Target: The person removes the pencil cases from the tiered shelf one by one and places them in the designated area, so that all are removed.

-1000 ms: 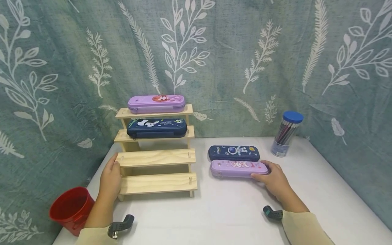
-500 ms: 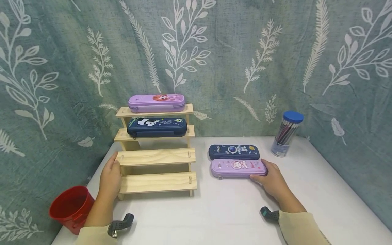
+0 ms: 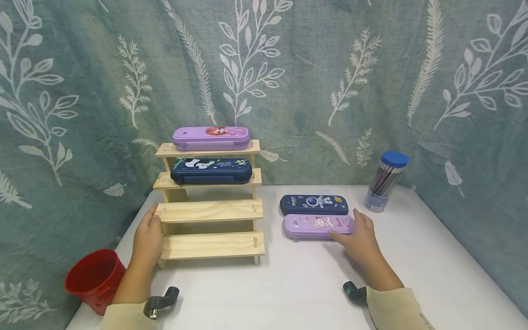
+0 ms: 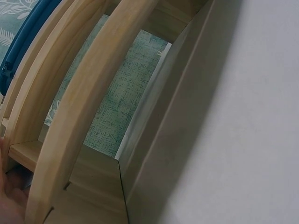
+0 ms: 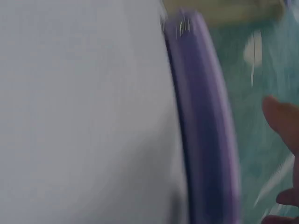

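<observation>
Hands on rack and purple case

Wrist mounts show at the bottom edge of the head view, one on each cream sleeve. Just left of the left arm, at the table's (image 3: 297, 293) near corner, a red bucket (image 3: 96, 279) stands against the curtain (image 3: 313, 82).

Left hand (image 3: 148, 238) rests on the left end of the wooden rack (image 3: 210, 213), fingers lying together around the end of the third step from the top, thumb on the step's edge. The left wrist view shows only a sliver of that hand at the lower left corner, touching the wood.

Right hand (image 3: 358, 234) lies on the right end of the purple case (image 3: 317, 226), which sits flat on the white table, to the right of the rack. The thumb runs along the case's near long side and the fingers curl over its end and far side, so the case sits between thumb and fingers. The right wrist view is blurred; the case (image 5: 205, 130) shows as a purple band with fingertips (image 5: 282, 121) at its right.

Touching the purple case on its far side, parallel to it, lies a dark blue case (image 3: 314, 204). Farther right a clear pencil tub (image 3: 385, 181) with a blue lid stands near the curtain.

On the rack's second step lies a navy panda case (image 3: 211, 171), and on the top step a lilac case (image 3: 211, 138), both lengthwise
</observation>
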Demonstrator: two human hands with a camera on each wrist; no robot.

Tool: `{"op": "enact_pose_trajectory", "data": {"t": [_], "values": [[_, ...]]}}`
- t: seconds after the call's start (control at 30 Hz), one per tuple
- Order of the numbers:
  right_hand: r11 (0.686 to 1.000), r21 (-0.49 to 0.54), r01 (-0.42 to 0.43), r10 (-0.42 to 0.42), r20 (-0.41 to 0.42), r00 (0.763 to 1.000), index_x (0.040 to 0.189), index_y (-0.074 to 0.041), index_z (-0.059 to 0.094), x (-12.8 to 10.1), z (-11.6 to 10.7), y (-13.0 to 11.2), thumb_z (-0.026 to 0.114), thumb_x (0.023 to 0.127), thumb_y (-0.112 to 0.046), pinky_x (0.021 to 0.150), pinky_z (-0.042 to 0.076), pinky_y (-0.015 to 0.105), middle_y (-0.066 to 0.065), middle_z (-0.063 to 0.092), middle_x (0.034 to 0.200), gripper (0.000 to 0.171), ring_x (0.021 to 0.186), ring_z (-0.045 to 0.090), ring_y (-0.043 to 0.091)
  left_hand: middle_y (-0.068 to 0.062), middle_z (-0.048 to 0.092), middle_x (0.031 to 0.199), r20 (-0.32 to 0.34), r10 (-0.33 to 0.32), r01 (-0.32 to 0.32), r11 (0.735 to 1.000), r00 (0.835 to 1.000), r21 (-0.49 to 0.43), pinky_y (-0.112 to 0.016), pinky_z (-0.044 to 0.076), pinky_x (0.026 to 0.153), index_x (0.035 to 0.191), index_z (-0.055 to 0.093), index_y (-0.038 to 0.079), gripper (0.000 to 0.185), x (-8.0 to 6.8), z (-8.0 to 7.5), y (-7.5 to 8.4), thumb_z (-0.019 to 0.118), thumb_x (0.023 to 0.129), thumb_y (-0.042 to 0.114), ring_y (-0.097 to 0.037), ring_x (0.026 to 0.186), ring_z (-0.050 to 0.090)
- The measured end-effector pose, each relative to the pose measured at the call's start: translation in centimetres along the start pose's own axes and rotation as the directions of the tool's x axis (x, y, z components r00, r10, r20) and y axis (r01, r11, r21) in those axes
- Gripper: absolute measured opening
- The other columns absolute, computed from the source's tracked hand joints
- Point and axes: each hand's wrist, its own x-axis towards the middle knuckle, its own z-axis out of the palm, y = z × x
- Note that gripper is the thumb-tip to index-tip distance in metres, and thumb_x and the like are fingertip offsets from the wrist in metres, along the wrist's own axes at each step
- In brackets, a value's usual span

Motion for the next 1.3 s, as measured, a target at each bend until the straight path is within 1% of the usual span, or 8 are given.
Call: {"op": "enact_pose_trajectory", "data": {"t": [0.1, 0.27, 0.53, 0.67, 0.73, 0.8, 1.03, 1.3], "values": [[0.997, 0.008, 0.071, -0.07, -0.049, 0.996, 0.166, 0.001, 0.014, -0.9, 0.5, -3.9, 0.08, 0.089, -0.047, 0.125, 0.022, 0.069, 0.034, 0.013, 0.167, 0.112, 0.153, 0.02, 0.056, -0.004, 0.024, 0.174, -0.006, 0.004, -0.004, 1.0, 1.0, -0.007, -0.061, 0.012, 0.131, 0.168, 0.027, 0.029, 0.058, 0.1, -0.4, 0.0, 0.022, 0.111, 0.041, -0.031, 0.163, 0.015], [0.975, 0.027, 0.223, -0.222, -0.027, 0.975, 0.165, -0.006, 0.024, -1.3, 1.4, -10.2, 0.081, 0.089, -0.05, 0.124, 0.027, 0.068, 0.026, 0.021, 0.169, 0.105, 0.155, 0.025, 0.049, -0.005, 0.025, 0.174, 0.0, 0.007, -0.007, 0.999, 1.0, -0.05, -0.059, 0.012, 0.132, 0.167, 0.029, 0.028, 0.058, 0.5, -0.1, -0.1, 0.024, 0.111, 0.04, -0.03, 0.163, 0.016], [0.923, 0.111, 0.367, -0.376, 0.063, 0.925, 0.166, -0.013, 0.026, 1.2, 3.7, -18.8, 0.079, 0.089, -0.056, 0.121, 0.037, 0.062, 0.015, 0.027, 0.17, 0.103, 0.152, 0.036, 0.04, -0.005, 0.025, 0.174, 0.012, -0.013, 0.013, 1.0, 1.0, -0.028, -0.061, 0.012, 0.131, 0.167, 0.028, 0.027, 0.058, 0.2, 0.4, -0.1, 0.023, 0.112, 0.041, -0.032, 0.163, 0.015], [0.891, 0.122, 0.437, -0.447, 0.06, 0.893, 0.166, -0.013, 0.029, 2.2, 5.3, -22.1, 0.081, 0.088, -0.055, 0.124, 0.035, 0.059, 0.013, 0.029, 0.169, 0.103, 0.154, 0.034, 0.038, -0.004, 0.024, 0.174, 0.016, -0.016, 0.017, 1.0, 1.0, -0.024, -0.061, 0.012, 0.131, 0.168, 0.027, 0.029, 0.057, 0.2, 0.3, -0.3, 0.023, 0.112, 0.041, -0.032, 0.163, 0.015], [0.882, 0.115, 0.456, -0.463, 0.044, 0.885, 0.165, -0.012, 0.029, 2.8, 6.1, -23.6, 0.082, 0.087, -0.053, 0.125, 0.035, 0.057, 0.013, 0.031, 0.168, 0.103, 0.154, 0.034, 0.037, -0.004, 0.023, 0.174, 0.014, -0.016, 0.017, 0.999, 1.0, -0.028, -0.061, 0.011, 0.131, 0.168, 0.027, 0.029, 0.058, 0.2, 0.3, -0.4, 0.023, 0.112, 0.041, -0.032, 0.163, 0.015], [0.885, 0.103, 0.454, -0.458, 0.018, 0.889, 0.164, -0.01, 0.032, 3.2, 6.9, -24.9, 0.084, 0.086, -0.052, 0.125, 0.036, 0.055, 0.014, 0.034, 0.166, 0.104, 0.153, 0.035, 0.036, -0.004, 0.023, 0.174, 0.011, -0.015, 0.015, 0.999, 1.0, -0.034, -0.061, 0.011, 0.131, 0.168, 0.027, 0.028, 0.058, 0.2, 0.2, -0.4, 0.022, 0.111, 0.04, -0.031, 0.163, 0.014], [0.936, 0.076, 0.343, -0.342, -0.032, 0.939, 0.161, -0.007, 0.036, 4.0, 8.8, -27.7, 0.085, 0.081, -0.059, 0.122, 0.041, 0.052, 0.017, 0.035, 0.162, 0.107, 0.15, 0.039, 0.037, -0.003, 0.023, 0.174, -0.001, -0.017, 0.017, 1.0, 1.0, -0.024, -0.061, 0.012, 0.131, 0.168, 0.026, 0.029, 0.059, 0.5, 0.1, -0.4, 0.022, 0.111, 0.042, -0.031, 0.163, 0.015], [0.958, 0.062, 0.279, -0.275, -0.066, 0.959, 0.161, -0.007, 0.033, 4.3, 10.1, -28.6, 0.086, 0.079, -0.06, 0.122, 0.042, 0.049, 0.018, 0.037, 0.158, 0.112, 0.148, 0.04, 0.037, -0.002, 0.024, 0.174, 0.004, -0.018, 0.019, 0.999, 1.0, -0.034, -0.061, 0.013, 0.131, 0.168, 0.026, 0.029, 0.059, 0.8, 0.1, -0.4, 0.023, 0.111, 0.042, -0.03, 0.163, 0.016]]}}
